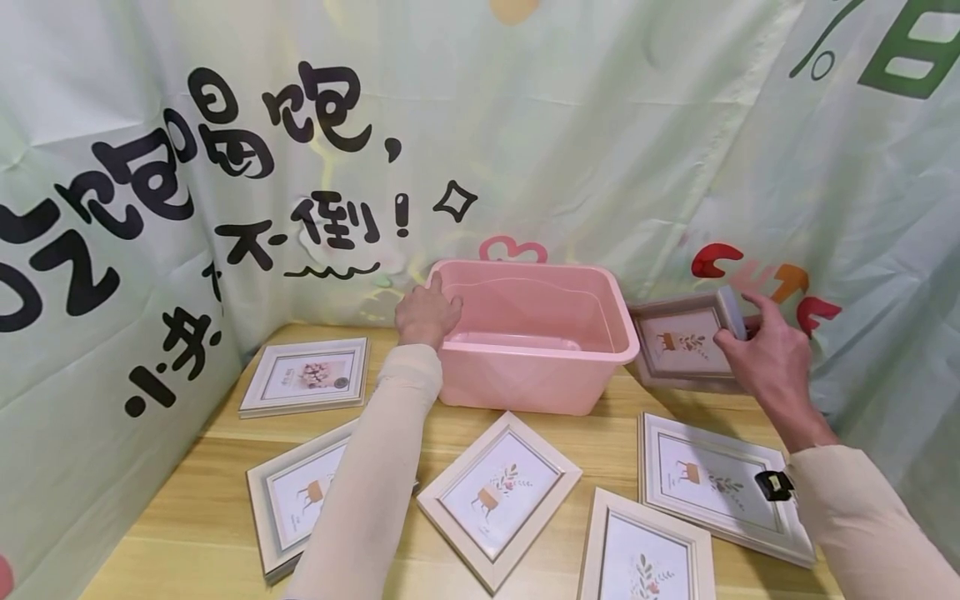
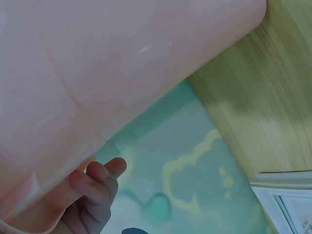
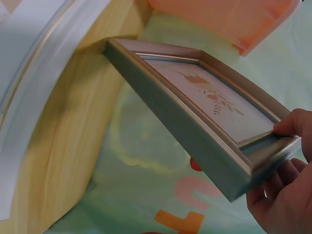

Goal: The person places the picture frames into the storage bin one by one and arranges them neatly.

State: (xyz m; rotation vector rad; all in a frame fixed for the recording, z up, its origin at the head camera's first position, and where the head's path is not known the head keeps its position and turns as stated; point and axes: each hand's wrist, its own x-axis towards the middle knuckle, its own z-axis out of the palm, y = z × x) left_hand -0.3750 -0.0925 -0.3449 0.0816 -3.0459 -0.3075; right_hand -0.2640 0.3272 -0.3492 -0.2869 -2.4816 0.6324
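Note:
A pink plastic bin [image 1: 517, 379] stands upright at the back middle of the wooden table. My left hand [image 1: 427, 317] grips its left rim; in the left wrist view, curled fingers [image 2: 95, 192] show under the rim's outer edge. To the right of the bin, my right hand [image 1: 776, 354] holds a picture frame [image 1: 684, 342] by its right side, thumb on the front and fingers behind. That frame is tilted, its right end raised, as the right wrist view also shows; whether its far corner [image 3: 109, 45] touches the table I cannot tell.
More picture frames lie on the table: one at the back left [image 1: 307, 377], one partly under my left forearm [image 1: 288, 500], one in the middle [image 1: 498, 500], one at the front [image 1: 648, 550] and one at right [image 1: 720, 483]. A printed curtain [image 1: 555, 150] hangs behind.

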